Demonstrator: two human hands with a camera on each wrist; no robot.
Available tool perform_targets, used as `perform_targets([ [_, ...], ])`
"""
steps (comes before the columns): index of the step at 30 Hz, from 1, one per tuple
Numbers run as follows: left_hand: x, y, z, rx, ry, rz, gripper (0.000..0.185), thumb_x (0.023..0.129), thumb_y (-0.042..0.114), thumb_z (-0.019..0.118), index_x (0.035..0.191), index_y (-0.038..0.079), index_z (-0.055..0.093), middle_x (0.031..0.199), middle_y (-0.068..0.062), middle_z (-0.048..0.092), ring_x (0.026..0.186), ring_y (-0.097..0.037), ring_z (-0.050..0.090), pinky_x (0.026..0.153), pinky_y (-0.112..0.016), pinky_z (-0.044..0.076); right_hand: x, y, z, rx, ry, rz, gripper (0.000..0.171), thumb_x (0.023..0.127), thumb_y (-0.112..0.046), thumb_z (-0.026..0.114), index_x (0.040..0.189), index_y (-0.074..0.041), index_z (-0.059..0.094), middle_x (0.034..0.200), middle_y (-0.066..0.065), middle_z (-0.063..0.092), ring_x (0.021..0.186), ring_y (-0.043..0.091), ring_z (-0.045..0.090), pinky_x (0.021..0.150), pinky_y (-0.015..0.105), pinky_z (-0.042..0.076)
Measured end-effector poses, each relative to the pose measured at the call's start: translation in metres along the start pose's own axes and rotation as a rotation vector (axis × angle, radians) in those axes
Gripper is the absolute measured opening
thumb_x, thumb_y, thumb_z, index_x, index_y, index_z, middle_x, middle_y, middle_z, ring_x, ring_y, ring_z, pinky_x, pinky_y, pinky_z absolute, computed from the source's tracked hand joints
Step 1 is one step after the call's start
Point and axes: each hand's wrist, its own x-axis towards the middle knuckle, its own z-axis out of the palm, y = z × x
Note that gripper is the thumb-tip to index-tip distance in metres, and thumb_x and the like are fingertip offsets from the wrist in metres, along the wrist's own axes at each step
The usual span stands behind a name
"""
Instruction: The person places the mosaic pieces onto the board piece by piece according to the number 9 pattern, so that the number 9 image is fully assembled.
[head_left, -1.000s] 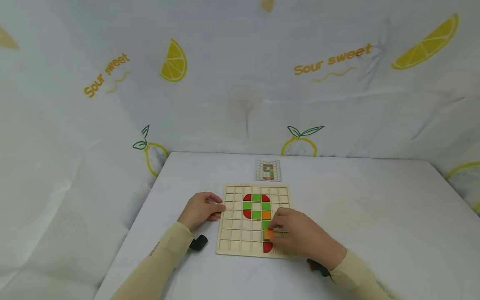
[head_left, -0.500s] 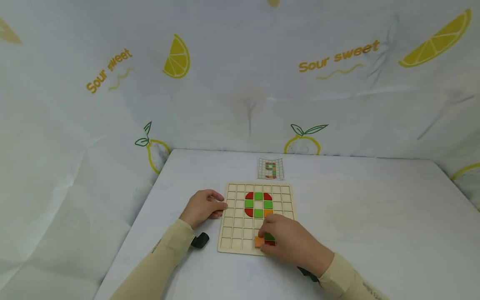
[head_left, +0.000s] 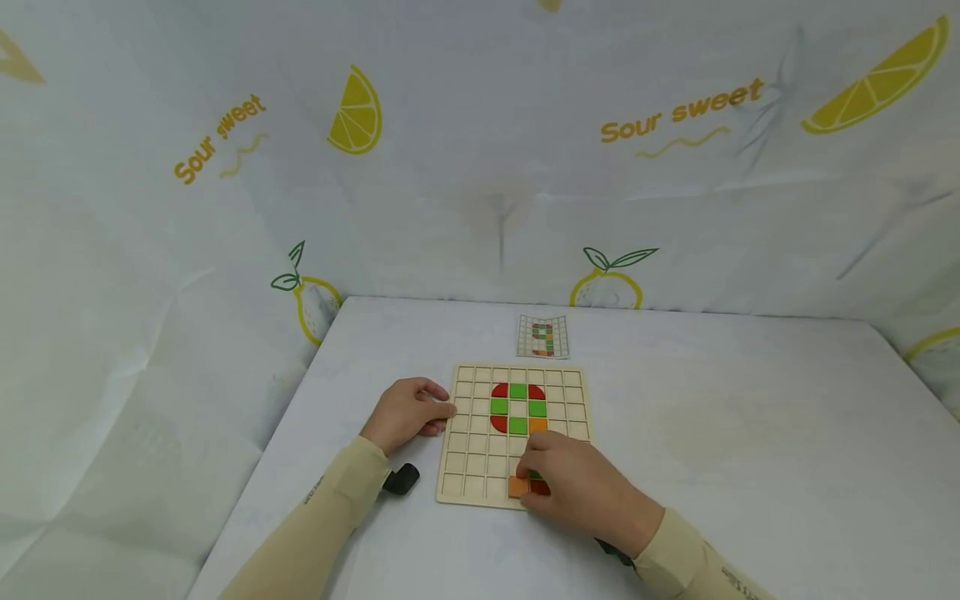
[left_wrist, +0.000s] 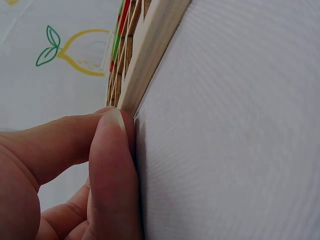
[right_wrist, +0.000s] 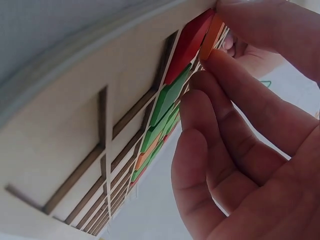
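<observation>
A wooden grid board [head_left: 471,454] lies on the white table, with red, green and orange tiles set in its cells. My right hand [head_left: 572,483] rests over the board's near right part and pinches an orange tile [head_left: 517,486] at the bottom row, just left of a red tile [head_left: 539,487]. In the right wrist view the orange tile [right_wrist: 212,36] sits between thumb and fingertip beside the red tile [right_wrist: 187,46]. My left hand [head_left: 406,414] holds the board's left edge, thumb and finger [left_wrist: 112,165] pressed against the wooden rim [left_wrist: 150,55].
A small pattern card [head_left: 542,336] lies on the table beyond the board. A black object [head_left: 399,480] sits by my left forearm. A lemon-print sheet [head_left: 480,150] walls in the table at the back and sides.
My right hand has carried the orange tile from beside the green column down and left to the bottom row. The left hand has stayed on the board's edge.
</observation>
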Motion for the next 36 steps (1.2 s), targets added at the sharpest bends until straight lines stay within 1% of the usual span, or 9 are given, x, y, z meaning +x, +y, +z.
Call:
perform_targets([
  [9,0.006,-0.001,0.007,0.008,-0.018,-0.005,0.027,0.091,0.022,0.088,0.112,0.012,0.074,0.087,-0.006,0.076,0.069,-0.013,0.073,0.066,-0.026,0.065,-0.006,0.001,-0.001,0.016,0.004,0.006,0.016,0.086,-0.025,0.091,0.097,-0.02,0.082,0.093,-0.013,0.062,0.079,0.001,0.047,0.066,0.019,0.045],
  [14,0.005,0.001,0.009,0.007,-0.026,0.0,0.027,0.092,0.022,0.088,0.112,0.011,0.074,0.087,-0.006,0.076,0.069,-0.013,0.073,0.066,-0.025,0.065,-0.01,0.002,-0.003,0.007,0.002,0.02,0.016,0.085,-0.025,0.091,0.097,-0.019,0.082,0.092,-0.013,0.06,0.079,0.002,0.047,0.066,0.019,0.045],
  [21,0.004,0.005,0.011,0.009,-0.023,-0.004,0.026,0.092,0.021,0.088,0.112,0.011,0.074,0.088,-0.006,0.075,0.069,-0.013,0.072,0.066,-0.025,0.064,-0.021,0.011,-0.013,-0.056,0.032,0.04,0.013,0.083,-0.022,0.089,0.093,-0.021,0.081,0.092,-0.015,0.062,0.083,0.0,0.052,0.073,0.023,0.055],
  [23,0.004,0.005,0.01,0.009,-0.021,0.0,0.027,0.092,0.021,0.088,0.112,0.011,0.075,0.089,-0.007,0.075,0.069,-0.013,0.072,0.067,-0.025,0.065,-0.027,0.016,-0.018,-0.05,0.024,0.053,0.012,0.084,-0.021,0.089,0.094,-0.021,0.083,0.093,-0.015,0.064,0.085,-0.001,0.053,0.074,0.024,0.057],
  [30,0.005,0.001,0.006,-0.003,-0.016,-0.009,0.029,0.091,0.022,0.088,0.114,0.011,0.075,0.091,-0.007,0.075,0.072,-0.015,0.073,0.069,-0.027,0.066,-0.063,0.04,-0.032,-0.008,-0.031,0.171,0.015,0.087,-0.022,0.087,0.101,-0.025,0.082,0.097,-0.019,0.06,0.083,-0.004,0.051,0.074,0.021,0.056],
  [34,0.004,-0.002,0.001,-0.001,-0.013,-0.013,0.03,0.091,0.022,0.088,0.114,0.011,0.075,0.092,-0.007,0.075,0.073,-0.015,0.073,0.07,-0.027,0.066,-0.085,0.053,-0.035,0.018,-0.04,0.173,0.017,0.087,-0.023,0.089,0.102,-0.028,0.081,0.099,-0.021,0.059,0.088,-0.003,0.054,0.077,0.023,0.058],
  [36,0.004,-0.003,-0.001,0.001,-0.01,-0.015,0.03,0.091,0.022,0.088,0.115,0.01,0.074,0.093,-0.007,0.075,0.073,-0.015,0.073,0.07,-0.027,0.066,-0.093,0.058,-0.035,0.039,-0.04,0.15,0.019,0.087,-0.023,0.09,0.103,-0.029,0.081,0.1,-0.021,0.059,0.09,-0.003,0.055,0.077,0.023,0.058],
])
